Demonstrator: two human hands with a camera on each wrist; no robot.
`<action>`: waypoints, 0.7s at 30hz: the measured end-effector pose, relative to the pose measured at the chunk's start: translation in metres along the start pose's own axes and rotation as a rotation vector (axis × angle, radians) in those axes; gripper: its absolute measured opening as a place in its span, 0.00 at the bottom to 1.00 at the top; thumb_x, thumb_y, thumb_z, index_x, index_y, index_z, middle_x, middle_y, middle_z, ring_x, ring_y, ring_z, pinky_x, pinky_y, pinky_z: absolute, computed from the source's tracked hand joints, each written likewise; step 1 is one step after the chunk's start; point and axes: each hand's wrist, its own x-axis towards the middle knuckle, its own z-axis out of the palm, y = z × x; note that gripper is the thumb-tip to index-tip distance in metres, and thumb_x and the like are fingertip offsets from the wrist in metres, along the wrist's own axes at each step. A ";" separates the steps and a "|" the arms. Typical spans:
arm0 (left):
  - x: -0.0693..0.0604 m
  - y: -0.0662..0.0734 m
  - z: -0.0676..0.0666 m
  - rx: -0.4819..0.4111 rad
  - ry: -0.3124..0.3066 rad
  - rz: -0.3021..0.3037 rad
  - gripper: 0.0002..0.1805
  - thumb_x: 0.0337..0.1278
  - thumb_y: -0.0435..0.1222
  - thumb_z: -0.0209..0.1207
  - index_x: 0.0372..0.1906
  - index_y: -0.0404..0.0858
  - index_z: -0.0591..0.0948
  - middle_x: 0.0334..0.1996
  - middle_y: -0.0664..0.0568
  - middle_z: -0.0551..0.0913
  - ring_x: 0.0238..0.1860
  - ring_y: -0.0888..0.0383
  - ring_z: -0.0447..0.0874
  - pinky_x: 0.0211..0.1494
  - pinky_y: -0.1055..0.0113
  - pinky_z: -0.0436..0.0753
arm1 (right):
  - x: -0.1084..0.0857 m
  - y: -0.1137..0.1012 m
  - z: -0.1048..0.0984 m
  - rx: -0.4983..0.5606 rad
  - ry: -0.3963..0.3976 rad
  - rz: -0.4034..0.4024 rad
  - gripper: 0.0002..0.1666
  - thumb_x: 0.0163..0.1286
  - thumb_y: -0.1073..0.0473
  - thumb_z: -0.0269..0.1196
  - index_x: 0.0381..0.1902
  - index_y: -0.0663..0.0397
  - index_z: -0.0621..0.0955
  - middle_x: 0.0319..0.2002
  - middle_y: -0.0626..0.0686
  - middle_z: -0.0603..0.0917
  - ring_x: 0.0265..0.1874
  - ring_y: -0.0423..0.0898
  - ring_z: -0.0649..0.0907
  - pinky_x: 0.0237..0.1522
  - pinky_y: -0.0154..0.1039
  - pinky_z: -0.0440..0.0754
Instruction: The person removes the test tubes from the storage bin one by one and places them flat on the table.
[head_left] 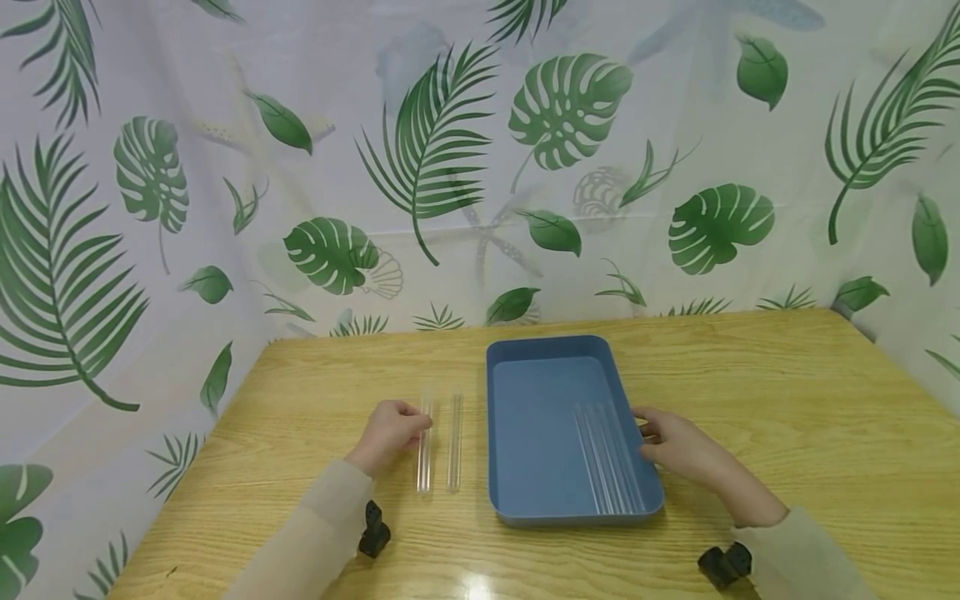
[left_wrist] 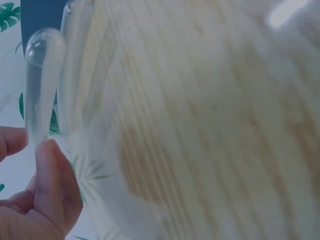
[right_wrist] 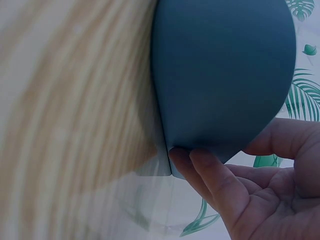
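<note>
My left hand (head_left: 393, 432) pinches a clear test tube (head_left: 424, 458) between thumb and fingertips, left of the tray. The tube's rounded end (left_wrist: 45, 45) points up in the left wrist view. A second clear test tube (head_left: 455, 442) lies on the table just right of it. Several more test tubes (head_left: 609, 467) lie side by side along the right part of the blue tray (head_left: 532, 433). At the tray's right side, my right hand (head_left: 678, 446) holds the wall, with fingertips (right_wrist: 205, 160) low against its outside and another digit near the rim.
The wooden table (head_left: 352, 367) carries the tray near its middle. A white cloth with green leaves (head_left: 465, 208) hangs behind it and along the left side. Black cameras (head_left: 373, 531) are strapped at both wrists.
</note>
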 end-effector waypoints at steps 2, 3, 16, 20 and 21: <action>0.000 0.000 -0.001 0.014 0.003 -0.011 0.09 0.51 0.32 0.57 0.34 0.27 0.75 0.29 0.45 0.76 0.27 0.56 0.75 0.34 0.64 0.79 | 0.000 0.000 0.000 0.005 -0.001 0.003 0.31 0.58 0.73 0.51 0.58 0.82 0.56 0.48 0.76 0.69 0.47 0.66 0.72 0.36 0.47 0.76; 0.001 0.001 -0.002 0.023 0.004 -0.017 0.09 0.50 0.32 0.57 0.34 0.27 0.76 0.29 0.45 0.76 0.26 0.56 0.75 0.33 0.64 0.79 | 0.000 0.000 0.000 0.008 -0.001 0.004 0.31 0.58 0.73 0.51 0.58 0.81 0.56 0.48 0.76 0.69 0.47 0.66 0.72 0.36 0.47 0.76; 0.006 -0.002 -0.009 0.099 -0.003 -0.018 0.05 0.48 0.30 0.58 0.26 0.30 0.76 0.19 0.49 0.74 0.18 0.60 0.70 0.26 0.69 0.76 | 0.000 -0.001 -0.001 -0.010 -0.007 -0.002 0.31 0.58 0.72 0.51 0.58 0.82 0.56 0.48 0.76 0.69 0.47 0.66 0.72 0.37 0.48 0.76; 0.006 -0.001 -0.008 0.098 0.006 -0.034 0.05 0.47 0.29 0.59 0.25 0.30 0.77 0.18 0.49 0.74 0.18 0.60 0.70 0.25 0.69 0.75 | 0.000 -0.001 -0.001 -0.006 -0.009 -0.005 0.31 0.58 0.72 0.51 0.58 0.82 0.56 0.48 0.76 0.69 0.47 0.66 0.72 0.36 0.48 0.76; 0.006 -0.001 -0.008 0.096 0.006 -0.036 0.05 0.47 0.29 0.59 0.24 0.30 0.77 0.18 0.48 0.75 0.18 0.60 0.70 0.25 0.69 0.75 | 0.000 -0.001 -0.001 -0.006 -0.009 -0.007 0.31 0.58 0.72 0.51 0.58 0.82 0.56 0.48 0.76 0.69 0.47 0.66 0.72 0.36 0.48 0.76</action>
